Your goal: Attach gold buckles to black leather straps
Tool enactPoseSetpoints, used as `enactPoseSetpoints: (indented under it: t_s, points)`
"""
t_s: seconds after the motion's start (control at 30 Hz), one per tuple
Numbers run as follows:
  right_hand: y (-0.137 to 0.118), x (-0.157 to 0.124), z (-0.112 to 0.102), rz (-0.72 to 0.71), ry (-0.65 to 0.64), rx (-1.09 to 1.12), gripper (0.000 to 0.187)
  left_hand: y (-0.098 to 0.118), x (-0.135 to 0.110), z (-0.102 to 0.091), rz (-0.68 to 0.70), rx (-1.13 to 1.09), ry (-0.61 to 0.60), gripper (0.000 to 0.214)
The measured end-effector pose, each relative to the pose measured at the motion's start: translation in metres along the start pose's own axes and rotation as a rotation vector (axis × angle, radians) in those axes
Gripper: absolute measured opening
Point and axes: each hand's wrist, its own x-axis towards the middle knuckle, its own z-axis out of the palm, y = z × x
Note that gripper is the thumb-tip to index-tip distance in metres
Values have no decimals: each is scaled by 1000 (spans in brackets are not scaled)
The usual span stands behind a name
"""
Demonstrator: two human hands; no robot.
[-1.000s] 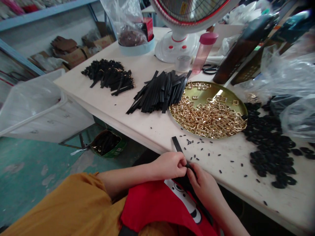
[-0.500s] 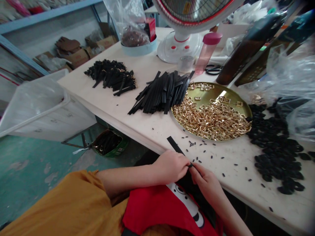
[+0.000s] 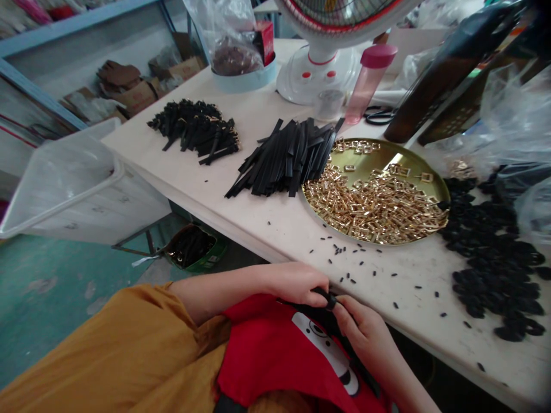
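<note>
My left hand (image 3: 297, 284) and my right hand (image 3: 364, 327) meet at the table's front edge, over a red apron. Both are closed on a black strap (image 3: 326, 297), of which only a short bit shows between the fingertips. Straight ahead on the table sits a round gold tray (image 3: 387, 154) heaped with small gold buckles (image 3: 374, 209). Left of it lies a pile of plain black straps (image 3: 288, 158). Further left is a pile of black straps with buckles fitted (image 3: 196, 129). Black loops (image 3: 495, 252) are heaped to the right of the tray.
Small black bits (image 3: 344, 269) are scattered on the white table (image 3: 241, 201) near my hands. A fan base (image 3: 316, 77), a pink bottle (image 3: 368, 80), scissors and plastic bags stand at the back. A white bin (image 3: 73, 189) and a green box (image 3: 193, 246) sit at the left, below the table.
The long end of the strap that stuck out past my left hand onto the table has been drawn in. Both hands moved slightly nearer my body.
</note>
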Motion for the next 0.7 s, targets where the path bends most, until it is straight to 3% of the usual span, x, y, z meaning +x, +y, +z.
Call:
enactPoseSetpoints:
  t_s: [0.13, 0.4, 0.53, 0.7]
  points:
    - [1, -2, 3, 20, -39, 56, 29, -2, 2, 3, -32, -131, -100, 25]
    - [-3, -7, -3, 60, -147, 74, 27, -4, 0, 12, -73, -203, -76, 25]
    - [2, -5, 3, 21, -93, -38, 26, -1, 1, 14, -112, -208, -63, 26]
    - [9, -3, 9, -28, -39, -64, 23, 4, 2, 17, -141, -14, -25, 25]
